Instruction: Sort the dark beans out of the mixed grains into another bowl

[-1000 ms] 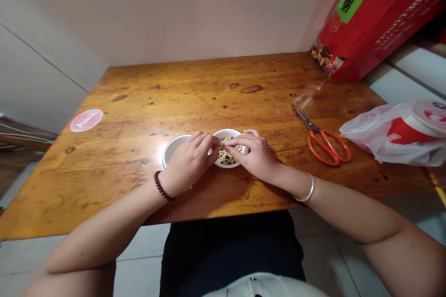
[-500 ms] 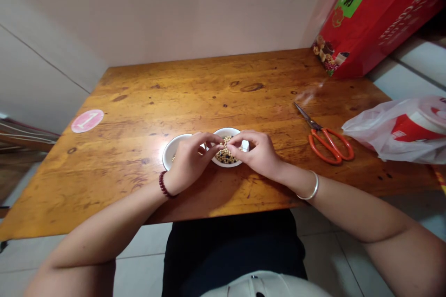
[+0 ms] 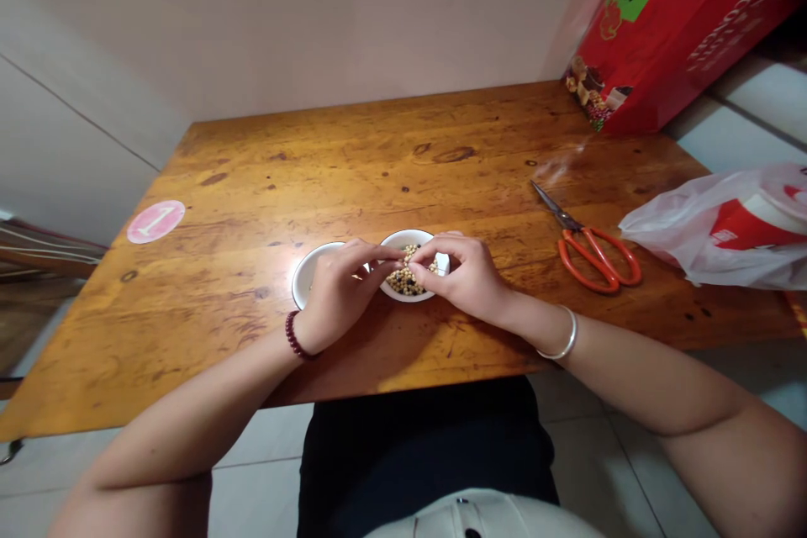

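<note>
A white bowl [image 3: 403,235] holds a mix of pale yellow beans [image 3: 403,279] and dark ones. Over it, the fingertips of both hands almost meet. My left hand [image 3: 344,286] has thumb and forefinger drawn together above the bowl's left side; whatever is between them is too small to make out. From the other side, my right hand [image 3: 465,273] pinches just above the beans, its fingertips likewise hiding what they grip. A second white bowl [image 3: 304,276] stands to the left, mostly covered by my left hand. Something white [image 3: 443,264] shows beside my right fingers.
Orange-handled scissors [image 3: 596,252] lie on the wooden table [image 3: 283,185] to the right. Beyond them sits a clear plastic bag [image 3: 681,223] with a red and white container. A red box [image 3: 661,50] stands at the back right; a pink sticker [image 3: 155,221] marks the left.
My left fingers have straightened slightly and closed nearer together over the beans. My right hand stays in nearly the same pinch. The view has shifted a little.
</note>
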`<state>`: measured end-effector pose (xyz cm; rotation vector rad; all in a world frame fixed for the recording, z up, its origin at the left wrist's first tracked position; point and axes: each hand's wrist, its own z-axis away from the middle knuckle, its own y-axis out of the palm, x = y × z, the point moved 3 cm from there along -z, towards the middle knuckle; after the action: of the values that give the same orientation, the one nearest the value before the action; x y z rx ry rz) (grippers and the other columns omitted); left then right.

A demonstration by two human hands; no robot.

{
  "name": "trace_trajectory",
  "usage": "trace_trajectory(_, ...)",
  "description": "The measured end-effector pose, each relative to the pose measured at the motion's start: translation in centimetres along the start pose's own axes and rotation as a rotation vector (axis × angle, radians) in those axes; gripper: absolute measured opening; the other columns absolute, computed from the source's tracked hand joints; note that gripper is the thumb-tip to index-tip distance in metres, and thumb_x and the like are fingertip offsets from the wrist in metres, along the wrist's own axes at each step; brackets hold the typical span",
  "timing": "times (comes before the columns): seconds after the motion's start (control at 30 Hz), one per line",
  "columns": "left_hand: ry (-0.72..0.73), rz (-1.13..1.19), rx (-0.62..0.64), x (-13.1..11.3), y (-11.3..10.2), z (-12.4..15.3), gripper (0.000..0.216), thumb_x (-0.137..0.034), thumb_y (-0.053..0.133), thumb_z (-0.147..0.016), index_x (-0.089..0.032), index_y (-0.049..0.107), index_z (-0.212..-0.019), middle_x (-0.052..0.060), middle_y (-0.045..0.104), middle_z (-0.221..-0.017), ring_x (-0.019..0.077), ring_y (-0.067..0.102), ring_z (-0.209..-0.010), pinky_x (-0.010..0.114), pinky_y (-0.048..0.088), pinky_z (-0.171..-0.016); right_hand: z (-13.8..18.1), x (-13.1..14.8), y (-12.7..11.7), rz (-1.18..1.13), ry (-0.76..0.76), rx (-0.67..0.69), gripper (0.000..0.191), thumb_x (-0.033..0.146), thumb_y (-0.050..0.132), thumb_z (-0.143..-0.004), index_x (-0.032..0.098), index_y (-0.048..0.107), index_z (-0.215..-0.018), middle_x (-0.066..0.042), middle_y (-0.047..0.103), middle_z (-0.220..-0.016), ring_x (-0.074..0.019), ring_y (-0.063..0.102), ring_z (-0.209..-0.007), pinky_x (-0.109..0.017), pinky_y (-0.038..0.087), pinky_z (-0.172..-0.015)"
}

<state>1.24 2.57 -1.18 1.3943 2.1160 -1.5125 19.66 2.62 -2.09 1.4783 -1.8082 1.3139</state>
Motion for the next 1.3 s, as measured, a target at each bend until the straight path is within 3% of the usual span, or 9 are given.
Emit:
trace_trajectory(0.3,0.015,-0.007,0.027,0.0,0.0,-0.1,0.012,-0.027,0.068,-0.089,-0.025,0.076,-0.098,0.0,0.07,-0.077,0.0093,0.062,-0.067,0.021,0.053,-0.059,0.0,0.2,0.1,0.015,0.01,0.002,0.005,0.019,0.072,-0.079,0.022,0.074,-0.075,0.001,0.076,-0.077,-0.0156,0.068,-0.072,-0.035,0.047,-0.082)
trace_trajectory(0.4,-0.01,0.0,0.015,0.0,-0.1,-0.2,0.012,-0.029,0.07,-0.087,-0.025,0.076,-0.096,0.0,0.071,-0.076,0.0091,0.061,-0.065,0.02,0.052,-0.058,0.0,-0.3,0.2,0.008,0.043,0.019,0.006,0.023,0.071,-0.083,0.025,0.077,-0.081,0.0,0.078,-0.084,-0.0174,0.07,-0.081,-0.035,0.049,-0.083)
trace_trajectory(0.63,-0.084,0.05,-0.007,0.3,-0.4,-0.3,0.015,-0.034,0.073,-0.085,-0.024,0.076,-0.094,0.0,0.074,-0.082,0.009,0.062,-0.069,0.018,0.052,-0.058,0.1,-1.9,0.9,-0.207,0.188,0.085,0.013,0.038,0.072,-0.084,0.027,0.079,-0.088,0.0,0.079,-0.093,-0.0188,0.073,-0.087,-0.031,0.056,-0.079)
trace_trajectory(0.83,-0.008,0.043,0.011,-0.2,-0.5,-0.4,0.01,-0.03,0.068,-0.089,-0.023,0.073,-0.092,-0.001,0.072,-0.08,0.0082,0.061,-0.069,0.017,0.051,-0.057,0.0,-2.1,1.0,-0.2,0.202,0.1,0.013,0.038,0.072,-0.083,0.028,0.079,-0.086,0.0,0.079,-0.091,-0.019,0.074,-0.086,-0.031,0.057,-0.078)
trace_trajectory(0.97,0.046,-0.056,0.089,-0.6,-0.8,-0.5,0.01,-0.029,0.062,-0.093,-0.022,0.069,-0.095,0.0,0.069,-0.085,0.0102,0.059,-0.074,0.02,0.05,-0.061,0.1,-2.3,1.0,-0.146,0.2,0.113,0.011,0.035,0.072,-0.083,0.03,0.079,-0.091,0.001,0.079,-0.096,-0.0204,0.074,-0.092,-0.034,0.057,-0.084)
trace_trajectory(1.13,0.109,-0.267,0.148,-1.0,-1.7,-0.9,0.014,-0.027,0.055,-0.097,-0.019,0.065,-0.095,0.003,0.068,-0.087,0.015,0.057,-0.079,0.028,0.048,-0.07,0.1,-1.7,0.9,-0.035,0.128,0.103,0.031,0.02,0.073,-0.077,0.03,0.075,-0.106,0.001,0.075,-0.112,-0.0198,0.069,-0.107,-0.037,0.053,-0.099)
trace_trajectory(1.3,0.136,-0.335,0.175,-1.2,-1.9,-1.0,0.014,-0.026,0.052,-0.099,-0.019,0.063,-0.095,0.003,0.068,-0.088,0.0159,0.056,-0.079,0.03,0.047,-0.072,0.1,-1.1,0.8,-0.001,0.075,0.082,0.029,0.019,0.073,-0.077,0.028,0.075,-0.105,-0.001,0.074,-0.113,-0.0193,0.067,-0.109,-0.038,0.051,-0.101)
